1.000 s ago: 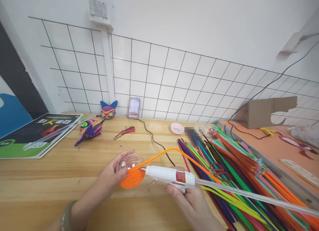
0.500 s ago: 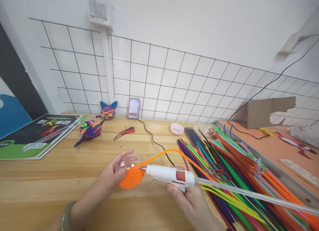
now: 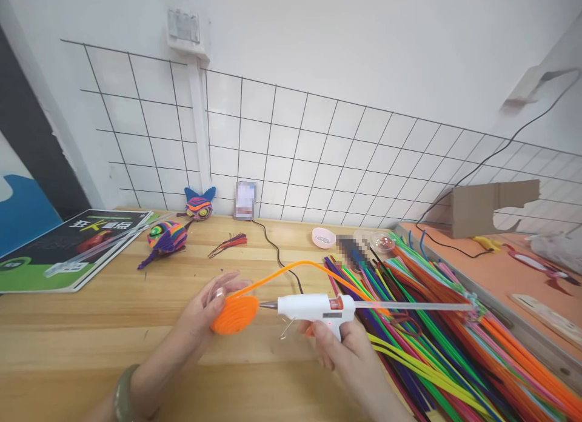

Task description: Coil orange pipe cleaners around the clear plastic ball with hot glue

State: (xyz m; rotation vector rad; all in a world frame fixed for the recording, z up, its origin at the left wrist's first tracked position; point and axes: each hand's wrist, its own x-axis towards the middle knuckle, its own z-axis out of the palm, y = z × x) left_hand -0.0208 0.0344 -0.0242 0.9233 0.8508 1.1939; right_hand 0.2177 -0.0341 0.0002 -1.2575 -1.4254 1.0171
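Note:
My left hand (image 3: 207, 307) is closed around a clear plastic ball whose near side is covered with wound orange pipe cleaner (image 3: 235, 316). From the top of the winding, a loose length of orange pipe cleaner (image 3: 304, 263) arches right toward the bundles. My right hand (image 3: 343, 349) grips a white hot glue gun (image 3: 304, 305) by its handle. The gun's metal nozzle is at the right edge of the orange winding; whether it touches, I cannot tell. A long clear glue stick (image 3: 409, 305) sticks out of the gun's back.
Many coloured pipe cleaners (image 3: 436, 349) cover the right side of the wooden table. Farther back are a pink bowl (image 3: 324, 237), two colourful pipe-cleaner figures (image 3: 167, 237) (image 3: 199, 207), and a phone-like object (image 3: 245, 200). A magazine (image 3: 82, 246) lies left; cardboard (image 3: 493, 207) stands right.
The glue gun has levelled out, its glue stick swinging up at the back, and its nozzle has shifted right and down along the winding. The orange-covered ball has tilted in my left hand.

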